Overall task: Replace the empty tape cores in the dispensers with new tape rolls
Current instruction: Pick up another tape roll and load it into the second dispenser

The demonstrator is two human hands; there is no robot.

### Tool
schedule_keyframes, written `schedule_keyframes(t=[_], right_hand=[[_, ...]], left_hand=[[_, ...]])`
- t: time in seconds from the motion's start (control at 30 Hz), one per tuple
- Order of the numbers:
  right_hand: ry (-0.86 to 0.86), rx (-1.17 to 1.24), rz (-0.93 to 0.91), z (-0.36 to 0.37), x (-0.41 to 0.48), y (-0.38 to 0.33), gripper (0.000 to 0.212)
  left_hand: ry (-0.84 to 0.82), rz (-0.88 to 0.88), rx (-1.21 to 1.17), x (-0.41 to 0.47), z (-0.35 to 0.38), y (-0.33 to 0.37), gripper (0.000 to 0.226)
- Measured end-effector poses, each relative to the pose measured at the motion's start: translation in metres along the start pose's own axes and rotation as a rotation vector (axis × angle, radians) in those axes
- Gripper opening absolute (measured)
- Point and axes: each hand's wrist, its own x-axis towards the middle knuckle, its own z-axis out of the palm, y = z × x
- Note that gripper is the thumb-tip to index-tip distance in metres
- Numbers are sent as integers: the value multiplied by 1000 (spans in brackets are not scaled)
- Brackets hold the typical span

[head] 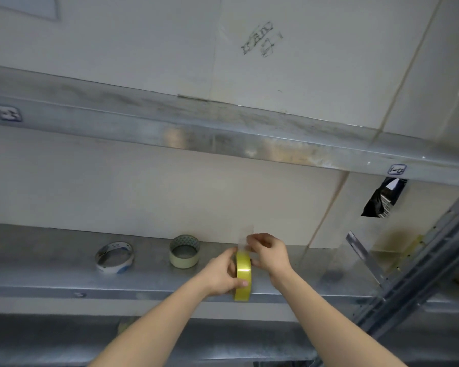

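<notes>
A yellow tape roll (243, 274) stands on edge over the front of a metal shelf (51, 276). My left hand (221, 274) grips it from the left, thumb across the front of the roll. My right hand (266, 251) pinches the roll's loose clear end (245, 238), which is pulled straight up a short way from the top of the roll. No dispenser is in view.
Two other rolls lie flat on the shelf to the left: a white and blue one (114, 256) and a cream one (184, 251). An upper metal shelf (223, 128) runs overhead. A slanted metal upright (419, 271) and a black torn piece (384, 198) are at right.
</notes>
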Motion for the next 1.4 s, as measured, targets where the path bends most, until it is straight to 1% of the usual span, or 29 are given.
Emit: schedule_keyframes(t=[0.17, 0.2, 0.23, 0.33, 0.4, 0.47, 0.57, 0.63, 0.7, 0.77, 0.87, 1.0, 1.17, 1.4], right_hand=[[-51, 18, -22, 49, -18, -13, 5], [-65, 27, -20, 64, -23, -16, 6], [-78, 36, -16, 79, -28, -19, 7], [-100, 87, 2, 129, -44, -29, 9], [-91, 102, 14, 163, -54, -33, 9], [-76, 113, 21, 198, -65, -35, 9], [-83, 207, 32, 248, -84, -42, 11], [-95, 265, 45, 279, -97, -47, 11], [-96, 301, 45, 306, -108, -50, 12], [-90, 270, 29, 331, -118, -54, 13], [-108, 205, 10, 365, -129, -61, 14], [-158, 168, -14, 403, -150, -70, 15], [-163, 134, -24, 458, -187, -68, 15], [-131, 76, -95, 540, -206, -76, 12]], left_hand=[[-30, 37, -2, -27, -47, -22, 94], [-21, 41, -9, -33, -60, -31, 92], [-1, 47, -14, -39, -73, -39, 87], [77, 63, -34, -61, -117, -63, 62], [107, 62, -61, -76, -145, -80, 56], [135, 70, -50, -92, -173, -99, 61], [141, 95, -84, -120, -212, -123, 67], [124, 118, -122, -140, -237, -135, 69], [85, 126, -108, -158, -259, -147, 70], [65, 129, -73, -175, -276, -157, 72], [88, 109, -72, -201, -299, -174, 80], [144, 70, -85, -233, -326, -190, 77], [141, 8, -39, -274, -361, -213, 78], [131, 43, -59, -307, -433, -248, 74]])
